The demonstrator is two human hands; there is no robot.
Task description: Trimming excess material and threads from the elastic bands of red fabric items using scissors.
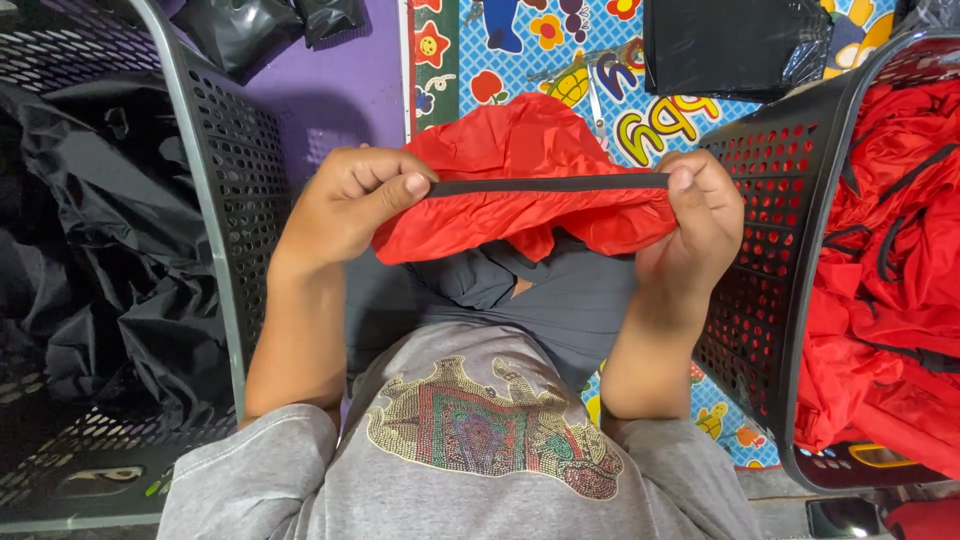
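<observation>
Two hands | left hand and right hand pinch black elastic band of red fabric taut | between black baskets

Both baskets cut off by edges, red fabric hiding fingertips, mat partly covered

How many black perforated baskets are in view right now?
2. One basket stands by the left hand, filled with black fabric. The other basket stands by the right hand, filled with red fabric. Others may sit out of frame.
</observation>
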